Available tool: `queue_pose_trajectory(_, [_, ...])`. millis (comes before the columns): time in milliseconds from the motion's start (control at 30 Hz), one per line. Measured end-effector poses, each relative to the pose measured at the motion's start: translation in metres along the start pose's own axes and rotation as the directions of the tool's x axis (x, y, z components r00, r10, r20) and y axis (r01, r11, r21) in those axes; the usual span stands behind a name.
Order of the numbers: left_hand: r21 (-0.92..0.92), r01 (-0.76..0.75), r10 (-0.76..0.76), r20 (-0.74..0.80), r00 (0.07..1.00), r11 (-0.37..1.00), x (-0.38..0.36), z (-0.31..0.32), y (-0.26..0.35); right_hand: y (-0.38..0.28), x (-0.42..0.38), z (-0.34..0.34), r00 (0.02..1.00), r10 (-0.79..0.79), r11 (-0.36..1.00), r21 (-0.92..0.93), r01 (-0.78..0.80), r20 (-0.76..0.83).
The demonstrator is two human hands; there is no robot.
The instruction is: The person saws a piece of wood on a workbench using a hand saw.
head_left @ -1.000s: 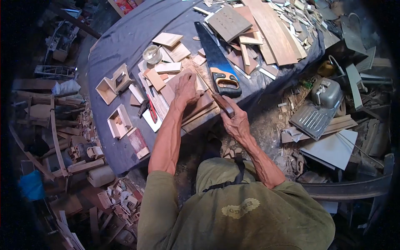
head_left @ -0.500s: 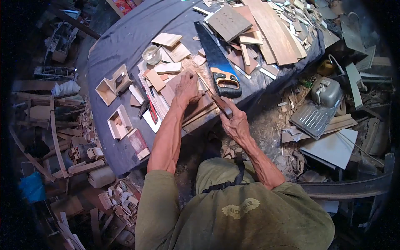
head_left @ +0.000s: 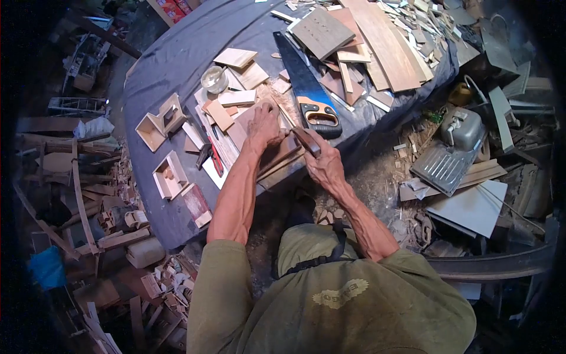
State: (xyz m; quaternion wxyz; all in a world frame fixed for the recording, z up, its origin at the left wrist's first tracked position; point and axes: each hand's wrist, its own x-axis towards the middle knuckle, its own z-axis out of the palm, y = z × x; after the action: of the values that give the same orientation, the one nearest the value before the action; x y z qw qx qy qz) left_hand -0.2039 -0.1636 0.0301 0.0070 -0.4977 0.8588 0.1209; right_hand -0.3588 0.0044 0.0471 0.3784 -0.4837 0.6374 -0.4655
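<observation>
Your right hand (head_left: pixel 325 162) has a brown tool (head_left: pixel 306 141) gripped at the worktop (head_left: pixel 177 65) edge; your left hand (head_left: pixel 265 128) rests on a board (head_left: pixel 278 151) there, can't tell if it's gripping.

A dark cloth (head_left: pixel 171 62) covers the table and hangs over its rounded edge. A handsaw (head_left: pixel 307 85) lies flat, its black-and-orange handle towards the near edge. Just left of it, a stack of boards (head_left: pixel 276 156) sits at that edge amid pale sawdust. Further left are two small open wooden boxes (head_left: pixel 151 135), with a reddish wooden block (head_left: pixel 196 205) beside the nearer one. Long planks (head_left: pixel 386 47) spread across the far right, next to a heap of wood offcuts (head_left: pixel 420 36) and splinters.
</observation>
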Motion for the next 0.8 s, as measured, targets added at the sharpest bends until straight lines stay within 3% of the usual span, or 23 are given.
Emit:
queue_pose_trajectory(133, [-0.004, 0.012, -0.012, -0.001, 1.000, 1.000, 0.000, 0.000, 0.001, 0.002, 0.002, -0.001, 0.994, -0.094, 0.983, -0.165, 0.082, -0.064])
queue_pose_trajectory(267, [0.004, -0.002, 0.002, -0.011, 1.000, 1.000, 0.003, 0.004, -0.002, -0.009, 0.017, -0.007, 0.984, 0.132, 0.973, -0.204, -0.106, 0.121])
queue_pose_trajectory(300, [0.014, 0.000, 0.000, -0.014, 1.000, 1.000, 0.002, 0.002, 0.000, -0.007, 0.004, -0.006, 1.000, -0.009, 0.994, -0.113, 0.010, 0.012])
queue_pose_trajectory(433, [0.008, 0.019, -0.019, 0.007, 1.000, 1.000, -0.006, -0.003, 0.005, 0.000, 0.011, 0.001, 0.997, -0.077, 0.968, -0.239, 0.070, -0.019])
queue_pose_trajectory(533, [-0.022, -0.029, 0.028, -0.024, 0.999, 0.999, 0.002, -0.007, -0.001, -0.006, 0.027, 0.000, 0.987, 0.111, 0.991, -0.088, -0.102, 0.112])
queue_pose_trajectory(567, [-0.058, -0.042, 0.040, -0.040, 0.998, 0.997, 0.000, -0.004, -0.006, 0.014, 0.030, 0.006, 0.998, -0.029, 0.997, -0.071, 0.033, 0.063])
queue_pose_trajectory(667, [-0.090, -0.052, 0.039, -0.139, 0.990, 0.995, -0.009, 0.009, -0.003, -0.003, 0.030, 0.000, 0.997, 0.040, 0.995, 0.084, -0.046, 0.069])
queue_pose_trajectory(800, [-0.012, -0.027, 0.025, -0.191, 0.981, 1.000, -0.008, 0.019, -0.001, -0.028, 0.029, -0.013, 0.977, 0.111, 0.992, 0.034, -0.119, 0.182])
